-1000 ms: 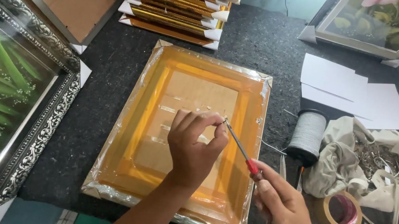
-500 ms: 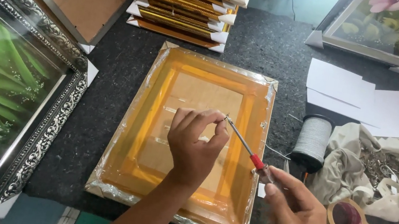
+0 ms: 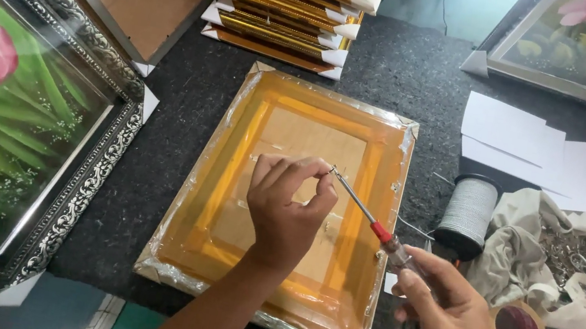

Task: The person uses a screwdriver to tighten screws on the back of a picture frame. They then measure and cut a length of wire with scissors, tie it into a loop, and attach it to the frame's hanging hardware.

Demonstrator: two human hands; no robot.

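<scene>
With our left hand [image 3: 289, 214] pinched shut on something too small to make out and resting on the plastic-wrapped gold frame [image 3: 287, 202] beneath it, and our right hand [image 3: 445, 311] closed round the red-handled screwdriver [image 3: 370, 218], we should keep its tip steady at the left fingertips, pressing straight down.

Dark speckled table [image 3: 415, 74] filling the view, even soft light, teal surface [image 3: 480, 3] past its far edge, perhaps a wall, teal floor [image 3: 66, 309] showing below its near edge
</scene>
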